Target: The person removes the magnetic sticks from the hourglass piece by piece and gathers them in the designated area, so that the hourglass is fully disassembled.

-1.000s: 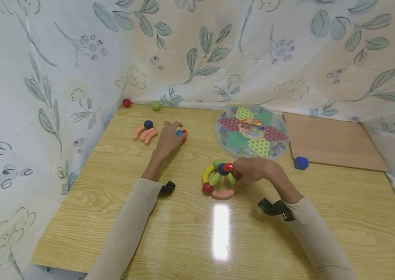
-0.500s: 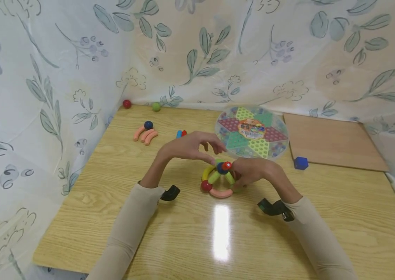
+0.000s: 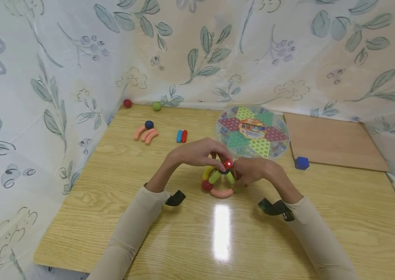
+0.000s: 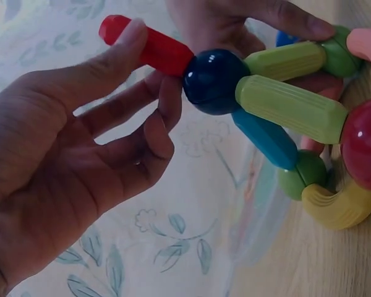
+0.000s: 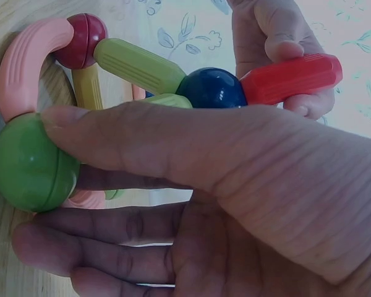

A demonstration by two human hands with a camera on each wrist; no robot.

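Here, well left of the ball-and-stick frame and behind it sit a red ball, three coral sticks, a dark blue ball and a loose green ball; nearer the frame lie a blue stick and a loose red stick. At the frame's left, the left hand pinches its top red stick. The frame stands on the wooden table. On its right, the right hand pinches its low green ball. Behind it to the right lies a round game board; well right of it, a blue cube beside a brown board.
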